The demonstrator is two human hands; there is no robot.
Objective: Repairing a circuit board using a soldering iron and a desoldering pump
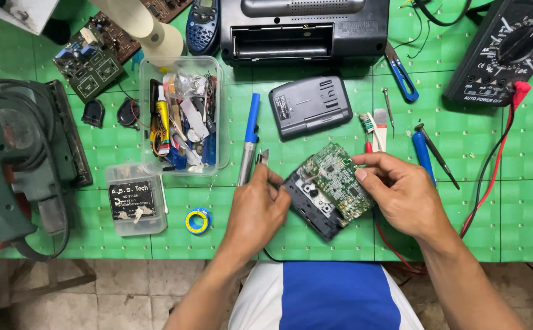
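Nearest the camera: a lap in blue-and-white cloth (334, 296) at the tabletop (523, 214) edge. Far left, a green sander (16, 165); next, a small lidded box (135, 198), a tape roll (198, 220) and a clear parts tub (184, 113). Left hand (257, 211) clenched around a blue-handled soldering iron (249, 143). Right hand (401, 192) pinches a green circuit board (338, 180), tilted over its black casing (312, 205), centre front. Multimeter (508, 52) far right.

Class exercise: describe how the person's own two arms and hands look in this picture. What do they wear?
Both forearms are bare, with no sleeves showing. The left hand and right hand wear no gloves; no rings, watch or wristbands are visible. Fingernails are short.
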